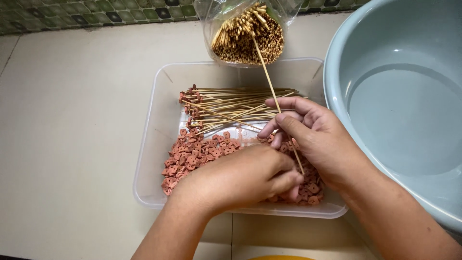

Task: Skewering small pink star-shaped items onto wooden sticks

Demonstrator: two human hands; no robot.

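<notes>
I am working in the clear tray (149,144) on the tiled floor (72,120). My left hand (236,180) is curling shut on small reddish pieces (192,156), hiding some. My right hand (313,137) is pinching a bare stick (269,79). A few loaded sticks (231,106) are lying at the tray's far edge; many pieces are waiting. The bag of sticks (245,33) and blue basin (399,96) are getting cut off.

Soft, even indoor light, faint shadows under the hands, sharp focus throughout.
</notes>
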